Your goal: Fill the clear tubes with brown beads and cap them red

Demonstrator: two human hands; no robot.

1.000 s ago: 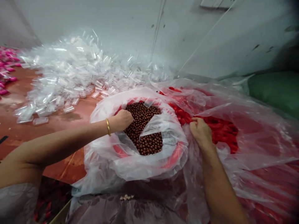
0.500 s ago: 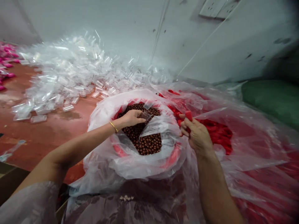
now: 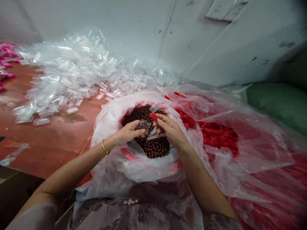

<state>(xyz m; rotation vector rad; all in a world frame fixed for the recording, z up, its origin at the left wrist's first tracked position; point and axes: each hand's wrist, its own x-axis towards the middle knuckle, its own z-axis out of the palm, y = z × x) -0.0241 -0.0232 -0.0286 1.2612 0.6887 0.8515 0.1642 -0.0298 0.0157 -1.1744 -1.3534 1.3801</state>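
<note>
Holding clear tube (image 3: 144, 124) w/ left hand (image 3: 129, 131); right hand (image 3: 170, 130) pinches red cap (image 3: 153, 116), contents unclear.

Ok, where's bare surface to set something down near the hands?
Bare reddish-brown tabletop lies left of the bag-lined tub of brown balls, below the heap of clear plastic capsules. Right is crowded: the clear bag of red caps. Both hands work over the tub.
</note>
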